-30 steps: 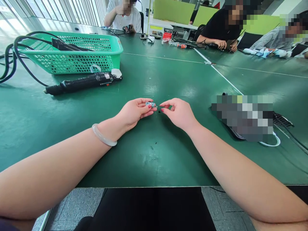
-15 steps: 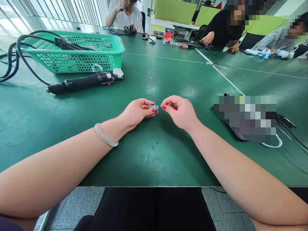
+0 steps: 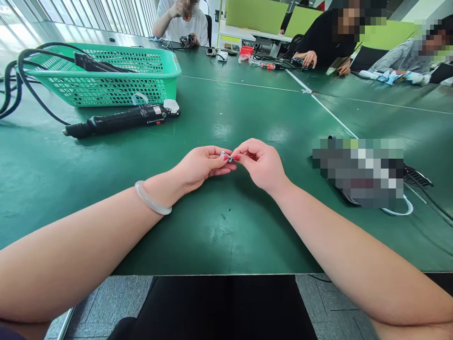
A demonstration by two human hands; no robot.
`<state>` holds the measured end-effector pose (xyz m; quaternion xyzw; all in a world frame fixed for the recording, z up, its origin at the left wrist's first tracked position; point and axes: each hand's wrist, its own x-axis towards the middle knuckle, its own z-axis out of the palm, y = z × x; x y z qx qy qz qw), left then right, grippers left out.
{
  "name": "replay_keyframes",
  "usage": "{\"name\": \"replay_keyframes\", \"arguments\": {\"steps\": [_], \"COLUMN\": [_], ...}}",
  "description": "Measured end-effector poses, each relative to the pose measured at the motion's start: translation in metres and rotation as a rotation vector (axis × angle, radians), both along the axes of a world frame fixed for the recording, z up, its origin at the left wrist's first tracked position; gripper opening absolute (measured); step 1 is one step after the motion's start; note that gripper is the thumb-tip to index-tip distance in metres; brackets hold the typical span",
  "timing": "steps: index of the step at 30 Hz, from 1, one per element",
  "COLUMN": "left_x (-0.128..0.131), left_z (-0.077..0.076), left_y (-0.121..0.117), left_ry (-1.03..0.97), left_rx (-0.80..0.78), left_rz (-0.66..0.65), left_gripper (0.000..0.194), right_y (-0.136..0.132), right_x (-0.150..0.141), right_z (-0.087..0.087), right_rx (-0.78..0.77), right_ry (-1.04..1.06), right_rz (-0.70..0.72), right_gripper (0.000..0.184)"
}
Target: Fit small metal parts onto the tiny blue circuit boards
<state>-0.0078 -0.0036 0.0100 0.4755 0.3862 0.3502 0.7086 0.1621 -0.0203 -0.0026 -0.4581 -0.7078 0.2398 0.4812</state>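
Above the green table, my left hand (image 3: 200, 164) is closed, pinching a small blue-and-silver piece (image 3: 222, 154) between thumb and fingers. Its exact kind is too small to make out, and the fingertips cover most of it. My right hand (image 3: 262, 163) comes in from the other side, thumb and index finger pressed together at the right end of that piece. Whatever lies inside the right pinch is hidden. Both hands meet at the fingertips.
A black electric screwdriver (image 3: 120, 120) lies at the left before a green mesh basket (image 3: 170, 75) with cables. At the right rests a dark, pixelated object (image 3: 357, 174) with a cord. Across the table (image 3: 212, 236), people (image 3: 325, 38) handle small items.
My right fingertips have moved left, from just apart from the small piece to touching its end. The piece now shows less between the fingers. The view has shifted slightly.
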Motion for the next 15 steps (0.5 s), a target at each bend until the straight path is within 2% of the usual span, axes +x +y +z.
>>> {"name": "replay_keyframes", "arguments": {"steps": [4,11,15], "left_x": [-0.0006,0.0008,0.0019], "left_z": [0.0001,-0.0015,-0.0006], "left_y": [0.0006,-0.0001,-0.0008], "left_ry": [-0.015,-0.017,-0.004], "left_rx": [-0.017,-0.015,-0.021], "left_rz": [-0.002,-0.025,-0.019], "left_gripper": [0.007,0.004,0.005], "right_y": [-0.0007,0.0031,0.0029], "right_x": [-0.0013,0.001,0.0015], "right_z": [0.0015,-0.0022,-0.0008], "right_rx": [-0.081,-0.23,-0.264], "right_ry": [0.058,0.164,0.179], "right_rz": [-0.023,0.034,0.056], "right_gripper": [0.017,0.033,0.032]}}
